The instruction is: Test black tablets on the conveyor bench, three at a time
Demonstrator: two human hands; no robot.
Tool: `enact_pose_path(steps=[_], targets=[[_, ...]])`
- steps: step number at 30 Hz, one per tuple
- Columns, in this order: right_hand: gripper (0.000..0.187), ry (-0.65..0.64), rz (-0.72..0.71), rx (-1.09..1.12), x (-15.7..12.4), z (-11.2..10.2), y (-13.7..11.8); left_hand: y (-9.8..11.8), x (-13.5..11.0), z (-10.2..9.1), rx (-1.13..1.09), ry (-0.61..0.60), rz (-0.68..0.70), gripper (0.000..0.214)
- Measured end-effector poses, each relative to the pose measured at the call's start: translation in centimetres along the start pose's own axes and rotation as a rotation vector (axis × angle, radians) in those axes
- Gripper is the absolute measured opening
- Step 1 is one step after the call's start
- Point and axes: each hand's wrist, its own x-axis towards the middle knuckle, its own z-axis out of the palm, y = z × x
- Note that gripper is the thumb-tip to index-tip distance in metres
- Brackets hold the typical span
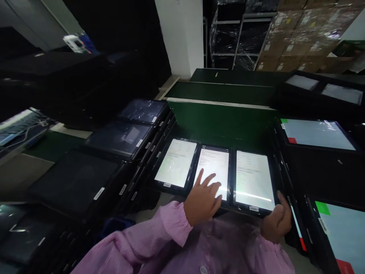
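Three lit tablets lie side by side in front of me: a left tablet (176, 161), a middle tablet (213, 163) and a right tablet (253, 179). Their white screens carry small text too fine to read. My left hand (203, 196) is over the lower half of the middle tablet, fingers spread and holding nothing, with fingertips at or just above the screen. At the lower right corner of the right tablet, my right hand (277, 220) is closed with thumb and fingers bent round the edge. Part of its fingers is hidden.
Stacks of dark tablets (119, 139) rise on my left. On the right, stacked tablets include a lit one (319, 133) with green and red corner patches. Beyond runs a green work surface (219, 118). A white pillar (185, 38) and wrapped cartons (296, 38) stand behind.
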Motion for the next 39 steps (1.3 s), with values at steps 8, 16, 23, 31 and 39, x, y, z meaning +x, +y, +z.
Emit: enact_pose_path(steps=[8,16,23,31,39], targets=[[0.051,0.038,0.045,0.046,-0.2,0.2,-0.4,-4.5,-2.7,-1.4,-0.039,0.276,-0.167,0.033],[0.050,0.029,0.075,0.044,-0.2,0.1,-0.8,-5.0,-3.9,-0.9,-0.036,0.326,-0.226,0.037],[0.056,-0.004,0.082,0.012,-0.2,0.0,-0.7,-5.1,-3.7,-0.7,-0.034,0.287,-0.215,0.039],[0.052,0.026,0.087,0.014,-0.4,0.2,-1.0,-5.6,-5.1,-1.4,-0.069,0.296,-0.256,0.047],[0.049,-0.041,0.110,0.053,0.1,-0.2,-1.3,-3.9,-8.8,-0.4,-0.194,0.355,-0.153,0.038]])
